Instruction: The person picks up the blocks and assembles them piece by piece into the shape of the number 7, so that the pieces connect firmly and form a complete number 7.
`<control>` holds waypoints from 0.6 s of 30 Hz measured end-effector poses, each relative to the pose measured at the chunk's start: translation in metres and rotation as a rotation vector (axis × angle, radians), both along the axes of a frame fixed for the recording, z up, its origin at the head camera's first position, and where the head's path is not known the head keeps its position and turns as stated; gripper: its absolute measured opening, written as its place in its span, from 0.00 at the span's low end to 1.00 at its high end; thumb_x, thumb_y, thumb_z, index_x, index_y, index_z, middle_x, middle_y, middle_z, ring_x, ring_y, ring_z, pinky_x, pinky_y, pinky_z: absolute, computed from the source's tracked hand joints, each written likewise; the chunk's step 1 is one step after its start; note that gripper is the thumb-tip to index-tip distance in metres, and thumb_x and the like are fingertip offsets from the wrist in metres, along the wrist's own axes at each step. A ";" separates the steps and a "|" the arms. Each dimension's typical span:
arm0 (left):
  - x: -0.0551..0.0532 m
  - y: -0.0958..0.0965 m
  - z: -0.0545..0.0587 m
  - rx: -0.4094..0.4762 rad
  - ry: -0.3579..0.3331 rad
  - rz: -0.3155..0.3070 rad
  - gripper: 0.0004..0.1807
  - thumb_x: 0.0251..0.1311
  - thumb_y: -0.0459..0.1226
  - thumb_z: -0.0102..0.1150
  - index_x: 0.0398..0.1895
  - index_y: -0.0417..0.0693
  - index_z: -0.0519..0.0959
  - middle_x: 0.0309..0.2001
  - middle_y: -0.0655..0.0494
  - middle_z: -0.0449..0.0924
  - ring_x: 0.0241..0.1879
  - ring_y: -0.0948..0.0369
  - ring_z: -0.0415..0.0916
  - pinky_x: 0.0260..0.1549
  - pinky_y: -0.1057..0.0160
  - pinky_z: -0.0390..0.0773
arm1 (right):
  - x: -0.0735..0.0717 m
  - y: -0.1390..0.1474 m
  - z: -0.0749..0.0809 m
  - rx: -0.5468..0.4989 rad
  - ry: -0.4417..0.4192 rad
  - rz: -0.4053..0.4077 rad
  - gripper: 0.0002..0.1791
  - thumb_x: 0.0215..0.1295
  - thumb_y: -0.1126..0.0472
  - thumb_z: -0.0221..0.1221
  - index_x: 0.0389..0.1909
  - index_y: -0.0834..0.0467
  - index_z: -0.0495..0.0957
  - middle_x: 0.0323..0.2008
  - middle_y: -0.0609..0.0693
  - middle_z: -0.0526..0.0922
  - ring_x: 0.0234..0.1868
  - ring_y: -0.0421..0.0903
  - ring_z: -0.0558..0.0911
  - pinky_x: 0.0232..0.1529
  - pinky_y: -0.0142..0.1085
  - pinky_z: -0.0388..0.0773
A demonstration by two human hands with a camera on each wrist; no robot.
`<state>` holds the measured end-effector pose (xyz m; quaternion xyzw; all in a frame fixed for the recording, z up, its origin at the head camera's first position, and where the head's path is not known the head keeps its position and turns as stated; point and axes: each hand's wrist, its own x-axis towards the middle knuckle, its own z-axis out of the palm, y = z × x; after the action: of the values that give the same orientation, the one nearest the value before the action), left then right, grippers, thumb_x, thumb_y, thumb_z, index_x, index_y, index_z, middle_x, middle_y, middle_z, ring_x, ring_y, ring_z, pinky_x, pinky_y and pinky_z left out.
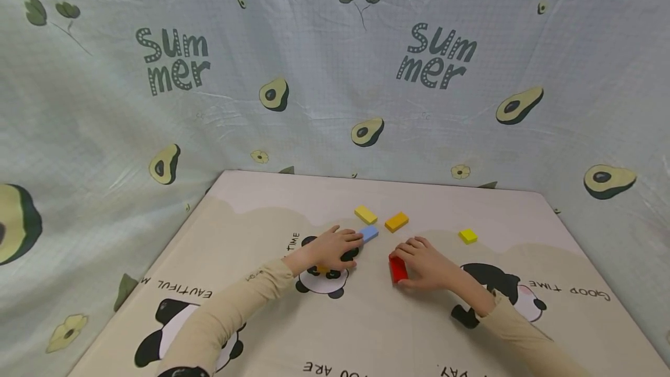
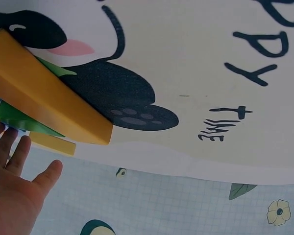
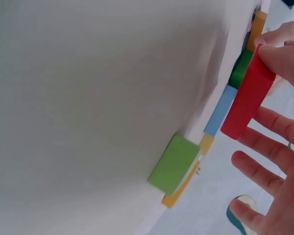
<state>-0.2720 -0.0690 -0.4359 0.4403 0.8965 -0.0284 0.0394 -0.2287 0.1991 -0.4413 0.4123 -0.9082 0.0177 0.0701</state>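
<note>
In the head view my right hand (image 1: 430, 266) grips a red block (image 1: 398, 269), thumb at its near end and fingers over the far end. The right wrist view shows the red block (image 3: 250, 95) between thumb and fingers. My left hand (image 1: 335, 249) reaches over the printed panda, its fingertips at the left end of a light blue block (image 1: 369, 233). In the left wrist view the left hand (image 2: 14, 191) has extended fingers near a green block (image 2: 27, 120), behind a large orange block (image 2: 49, 93). The left hand mostly hides both from above.
Past the hands lie a pale yellow block (image 1: 366, 214) and an orange block (image 1: 396, 221). A small yellow-green block (image 1: 468, 236) sits farther right. The table (image 1: 366, 319) has a panda-print cover. A curtain printed with avocados (image 1: 335, 63) hangs behind and at the sides.
</note>
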 end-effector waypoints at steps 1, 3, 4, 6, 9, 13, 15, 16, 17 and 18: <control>0.000 0.000 0.000 0.002 0.001 -0.001 0.32 0.60 0.53 0.45 0.65 0.51 0.59 0.66 0.55 0.58 0.66 0.56 0.55 0.62 0.47 0.54 | 0.001 0.002 0.000 -0.005 0.005 0.000 0.27 0.50 0.43 0.60 0.49 0.52 0.71 0.46 0.47 0.76 0.51 0.50 0.70 0.57 0.50 0.62; 0.001 -0.001 0.000 0.006 0.005 -0.004 0.32 0.60 0.53 0.46 0.65 0.50 0.59 0.66 0.55 0.58 0.66 0.56 0.55 0.62 0.47 0.55 | 0.004 0.005 0.000 -0.012 0.015 -0.001 0.27 0.50 0.43 0.60 0.49 0.53 0.71 0.46 0.48 0.76 0.51 0.50 0.70 0.56 0.50 0.62; 0.001 -0.001 0.000 0.007 0.003 -0.004 0.32 0.60 0.52 0.46 0.65 0.50 0.59 0.66 0.55 0.58 0.66 0.55 0.55 0.62 0.47 0.54 | 0.005 0.007 0.000 -0.017 0.019 -0.002 0.27 0.50 0.43 0.60 0.49 0.53 0.71 0.46 0.48 0.76 0.50 0.50 0.70 0.56 0.51 0.62; 0.002 -0.001 0.000 0.013 0.004 -0.006 0.32 0.60 0.52 0.46 0.65 0.50 0.60 0.66 0.55 0.59 0.66 0.55 0.56 0.61 0.46 0.55 | 0.008 0.012 0.000 -0.024 0.023 -0.010 0.27 0.50 0.44 0.60 0.49 0.54 0.71 0.46 0.48 0.76 0.50 0.50 0.70 0.55 0.51 0.63; 0.004 0.000 0.000 0.018 -0.006 -0.006 0.32 0.60 0.52 0.46 0.65 0.49 0.59 0.66 0.54 0.58 0.66 0.55 0.55 0.62 0.46 0.55 | 0.011 0.019 -0.001 -0.032 0.031 -0.026 0.28 0.50 0.44 0.61 0.49 0.55 0.71 0.46 0.49 0.75 0.50 0.50 0.70 0.54 0.51 0.64; 0.005 0.000 0.000 0.030 -0.021 -0.005 0.32 0.60 0.51 0.46 0.65 0.49 0.59 0.67 0.54 0.58 0.66 0.55 0.55 0.62 0.46 0.54 | 0.015 0.028 -0.002 -0.041 0.037 -0.056 0.29 0.50 0.44 0.61 0.50 0.55 0.70 0.47 0.49 0.75 0.51 0.51 0.70 0.53 0.51 0.64; 0.005 0.000 0.000 0.036 -0.023 -0.005 0.32 0.60 0.51 0.46 0.65 0.49 0.59 0.66 0.54 0.58 0.66 0.55 0.55 0.62 0.46 0.54 | 0.016 0.032 -0.002 -0.050 0.033 -0.067 0.29 0.50 0.45 0.61 0.51 0.55 0.70 0.47 0.49 0.74 0.51 0.51 0.70 0.53 0.51 0.64; 0.005 0.000 0.000 0.039 -0.023 -0.005 0.32 0.60 0.51 0.46 0.65 0.48 0.59 0.66 0.54 0.58 0.66 0.55 0.55 0.62 0.46 0.54 | 0.017 0.034 -0.003 -0.049 0.036 -0.072 0.29 0.50 0.45 0.61 0.51 0.56 0.70 0.48 0.50 0.74 0.51 0.51 0.70 0.53 0.51 0.64; 0.005 0.000 0.001 0.039 -0.022 -0.006 0.32 0.60 0.51 0.46 0.65 0.48 0.59 0.66 0.54 0.58 0.66 0.55 0.55 0.62 0.46 0.54 | 0.018 0.036 -0.003 -0.056 0.033 -0.077 0.29 0.50 0.45 0.61 0.51 0.56 0.70 0.48 0.50 0.74 0.51 0.51 0.70 0.54 0.51 0.64; 0.005 0.000 0.001 0.037 -0.021 -0.006 0.32 0.60 0.51 0.46 0.65 0.48 0.59 0.66 0.54 0.58 0.66 0.55 0.55 0.62 0.46 0.54 | 0.019 0.039 -0.003 -0.058 0.033 -0.084 0.29 0.50 0.45 0.61 0.51 0.56 0.70 0.48 0.51 0.74 0.51 0.52 0.70 0.54 0.51 0.64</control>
<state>-0.2674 -0.0692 -0.4351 0.4438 0.8952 -0.0073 0.0405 -0.2097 0.2377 -0.4445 0.3720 -0.9224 0.0345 0.0976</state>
